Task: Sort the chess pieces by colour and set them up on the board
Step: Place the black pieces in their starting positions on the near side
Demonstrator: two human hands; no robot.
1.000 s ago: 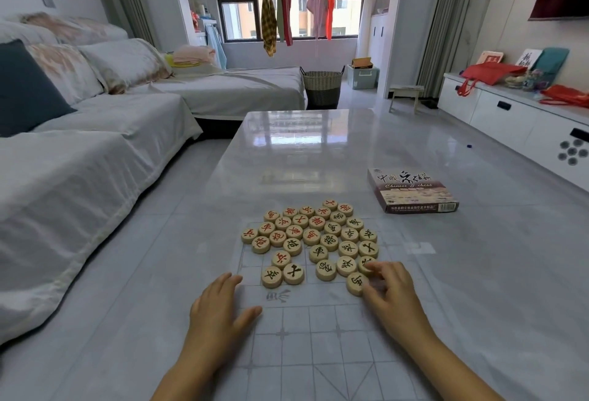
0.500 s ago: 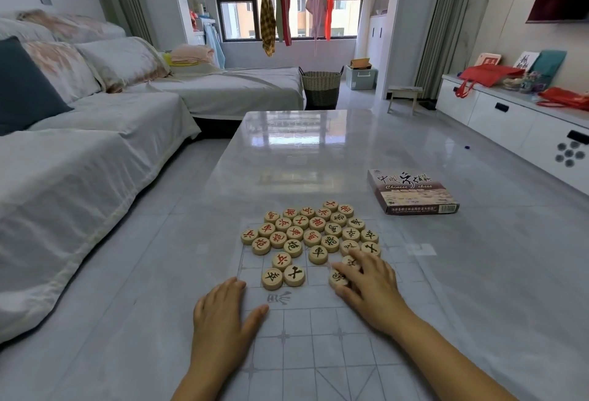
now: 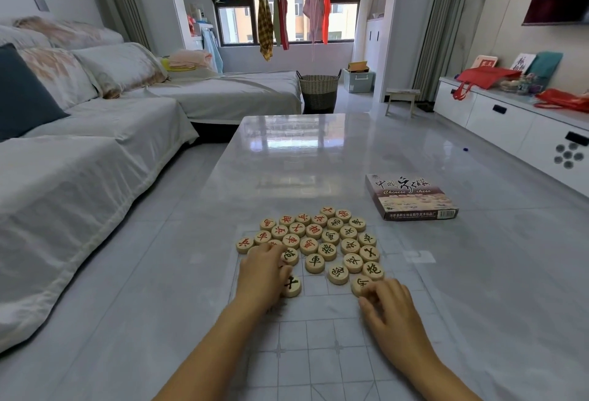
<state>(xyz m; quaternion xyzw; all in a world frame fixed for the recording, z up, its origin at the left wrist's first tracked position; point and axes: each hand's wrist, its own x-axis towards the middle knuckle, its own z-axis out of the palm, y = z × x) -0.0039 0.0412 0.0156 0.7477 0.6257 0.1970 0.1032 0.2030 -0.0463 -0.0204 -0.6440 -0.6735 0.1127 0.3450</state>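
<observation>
Sofa (image 3: 95,152) under a pale cover, far left, well apart from the table (image 3: 287,161).

Left hand (image 3: 261,276): palm down on the near-left edge of the chess pieces (image 3: 315,241). Fingers together and bent over one or two discs, hiding them. Cannot tell whether I grip any. Thumb lies against a black-marked disc (image 3: 291,286).

Pieces: one tight cluster of round wooden discs, flat, faces up, on the far half of the board (image 3: 306,346). Red characters mostly left and far side, black ones right and near side. The board is a thin printed sheet flat on the table.

Right hand (image 3: 392,314): near-right of the cluster, fingers curled and close together, tips touching the nearest black-marked piece (image 3: 359,282). Whether it is pinched or only touched, cannot tell.

Chess box (image 3: 411,196): flat on the table, beyond and right of the cluster, apart from it.
</observation>
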